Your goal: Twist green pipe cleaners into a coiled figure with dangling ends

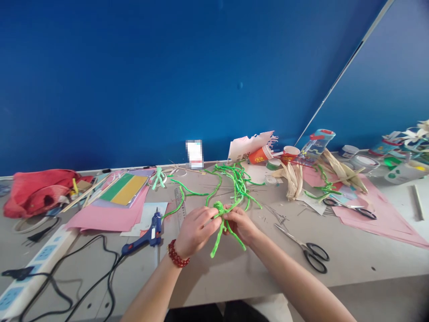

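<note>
- Left hand (pixel 199 225): grip pinched on a bright-green, fuzzy pipe-cleaner piece (pixel 219 206).
- Right hand (pixel 241 226): grip pinched on the same piece (two strands (pixel 238 239) point downward).
- Piece location: between both hands, over the flat grey counter (pixel 208 279).

Between my left hand (pixel 197 228) and my right hand (pixel 243 224) is a pipe-cleaner piece (pixel 219 207); on the table (pixel 208 281), the glue gun (pixel 154 232) lies left of me, the power strip (pixel 43 252) farther left; scissors (pixel 305 247) lie right; behind are heaped pipe cleaners (pixel 238 176), then the wall (pixel 214 80).
</note>
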Motion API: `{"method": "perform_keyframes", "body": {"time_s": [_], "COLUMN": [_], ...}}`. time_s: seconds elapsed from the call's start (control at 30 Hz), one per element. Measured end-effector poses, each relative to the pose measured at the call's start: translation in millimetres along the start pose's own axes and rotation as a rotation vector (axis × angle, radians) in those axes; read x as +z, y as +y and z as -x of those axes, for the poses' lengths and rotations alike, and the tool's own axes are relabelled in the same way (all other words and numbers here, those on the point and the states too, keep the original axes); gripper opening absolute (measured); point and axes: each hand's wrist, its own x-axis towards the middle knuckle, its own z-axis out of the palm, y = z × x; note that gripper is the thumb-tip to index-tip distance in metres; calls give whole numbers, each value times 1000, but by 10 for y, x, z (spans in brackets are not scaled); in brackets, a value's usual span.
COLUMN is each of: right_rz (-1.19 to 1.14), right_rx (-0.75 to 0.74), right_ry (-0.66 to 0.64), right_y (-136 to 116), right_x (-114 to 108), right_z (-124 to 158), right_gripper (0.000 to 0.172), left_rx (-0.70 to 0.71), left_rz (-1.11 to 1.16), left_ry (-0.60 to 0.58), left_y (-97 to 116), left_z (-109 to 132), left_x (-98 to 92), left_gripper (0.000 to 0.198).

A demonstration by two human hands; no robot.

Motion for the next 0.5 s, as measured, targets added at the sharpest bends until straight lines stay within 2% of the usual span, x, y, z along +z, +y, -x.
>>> {"method": "perform_keyframes", "body": {"time_s": [0.17,0.37,0.5], "right_rz": [-13,-28,-75], "right_rx": [-8,17,85], "right_ry": [-27,-81,-54], "right_y": [11,-20,-58], "right_x": [-10,20,69], "right_z": [22,34,57], "right_gripper": [20,23,19], "left_rx": [6,11,-5], "left_rz": [-78,5,57], "left_ry": [-7,56,55], "left_y": [6,-22,-16], "left_z": [-14,-12,-21], "left_x": [-16,11,5], "left_gripper": [17,19,19]}}
